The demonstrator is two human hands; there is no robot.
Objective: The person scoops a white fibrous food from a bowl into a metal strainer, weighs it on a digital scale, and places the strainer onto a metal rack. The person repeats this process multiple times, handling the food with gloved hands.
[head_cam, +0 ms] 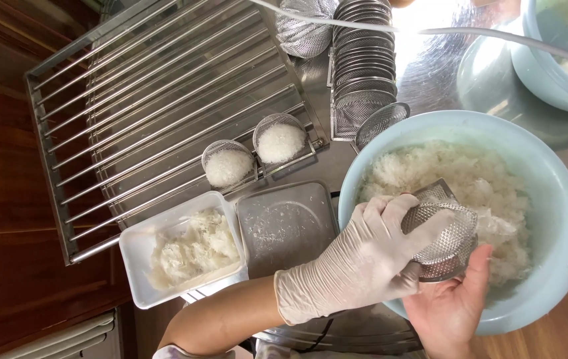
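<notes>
My left hand (364, 256), in a white glove, is pressed over the top of a small metal mesh cup (449, 239). Under the cup is my bare right hand (453, 306), cupping it from below. Both hands hold it over a large pale blue bowl (553, 179) filled with soft white food (443, 166). The cup's opening is turned toward the food, and what it contains is hidden.
A metal wire rack (164, 93) at the left carries two filled mesh cups (227, 166) (281, 141). A white tray of white food (191, 249) and a flat metal tray (284, 223) lie below it. Stacked empty mesh cups (362, 60) stand behind. A second blue bowl (563, 73) is top right.
</notes>
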